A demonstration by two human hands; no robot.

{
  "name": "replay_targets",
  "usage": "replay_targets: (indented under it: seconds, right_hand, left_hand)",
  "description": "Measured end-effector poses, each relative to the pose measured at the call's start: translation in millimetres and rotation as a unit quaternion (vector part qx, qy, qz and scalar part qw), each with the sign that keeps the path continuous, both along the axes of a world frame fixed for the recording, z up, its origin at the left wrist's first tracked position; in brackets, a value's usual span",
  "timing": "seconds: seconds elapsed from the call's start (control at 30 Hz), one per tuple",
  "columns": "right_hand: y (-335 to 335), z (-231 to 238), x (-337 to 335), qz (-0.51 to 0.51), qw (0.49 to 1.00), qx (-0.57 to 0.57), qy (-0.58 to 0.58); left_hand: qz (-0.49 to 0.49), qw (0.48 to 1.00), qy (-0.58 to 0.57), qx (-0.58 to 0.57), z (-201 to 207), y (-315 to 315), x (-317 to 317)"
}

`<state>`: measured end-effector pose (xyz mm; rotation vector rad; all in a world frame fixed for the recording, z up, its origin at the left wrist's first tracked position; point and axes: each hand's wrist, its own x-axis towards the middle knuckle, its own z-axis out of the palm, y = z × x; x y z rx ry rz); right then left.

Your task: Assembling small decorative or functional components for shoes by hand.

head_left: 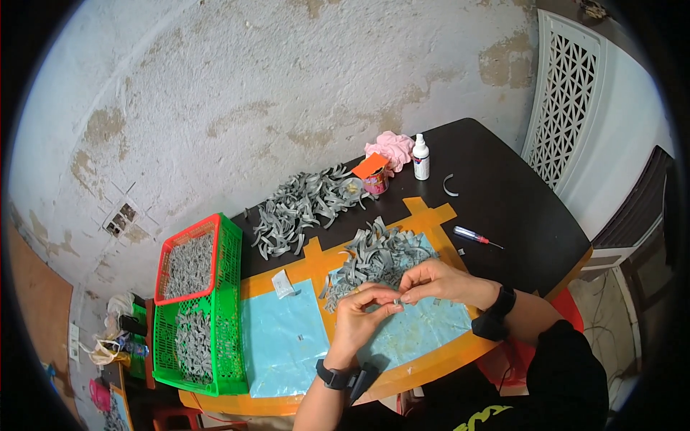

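Observation:
Over the blue sheet at the table's near edge, my two hands meet fingertip to fingertip. My left hand is closed in a pinch on a small grey piece. The thumb and forefinger of my right hand press together at the same spot, and whatever they grip is too small to make out. Just beyond the hands lies a heap of curved grey strips, with smaller grey bits at its near left side. Both wrists wear black bands.
Left stand a green basket and a red-rimmed basket, both holding grey pieces. More grey strips are heaped toward the wall. Farther back are a can, pink cloth and white bottle. A pointed tool lies right.

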<state>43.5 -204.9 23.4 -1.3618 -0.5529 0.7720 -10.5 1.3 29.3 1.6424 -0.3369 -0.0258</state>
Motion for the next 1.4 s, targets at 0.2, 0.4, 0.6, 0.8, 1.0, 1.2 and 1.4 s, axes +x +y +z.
replay_targets:
  seconds: [0.2, 0.4, 0.6, 0.8, 1.0, 1.2, 1.4]
  right_hand:
    - [0.5, -4.3, 1.4, 0.007, 1.0, -0.005, -0.003]
    - [1.6, -6.2, 0.8, -0.01, 0.999, 0.023, 0.027]
    - [3.5, -7.9, -1.5, -0.004, 0.999, 0.033, 0.037]
    - [4.3, -8.1, -1.4, -0.013, 0.999, 0.028, 0.034]
    - [3.0, -9.3, -1.0, -0.005, 0.999, 0.028, 0.042]
    - [2.6, -14.9, 2.8, -0.013, 0.998, 0.034, 0.056]
    - [4.6, -10.1, -0.8, -0.042, 0.998, 0.032, 0.041]
  left_hand:
    - [-0.012, 1.0, 0.006, 0.019, -1.3, 1.2, 0.8]
    - [0.001, 1.0, 0.016, 0.01, -3.4, 0.2, 0.5]
    - [0.006, 1.0, 0.021, -0.013, -9.0, 0.3, 2.3]
    - [0.016, 0.998, 0.047, -0.034, -14.4, 1.0, 3.0]
    - [0.015, 1.0, 0.017, -0.016, -13.6, 0.3, 3.7]
    - [0.001, 0.999, 0.011, 0.047, -7.9, -1.1, 2.1]
    - [-0.047, 0.992, 0.073, -0.091, -10.0, 1.2, 2.7]
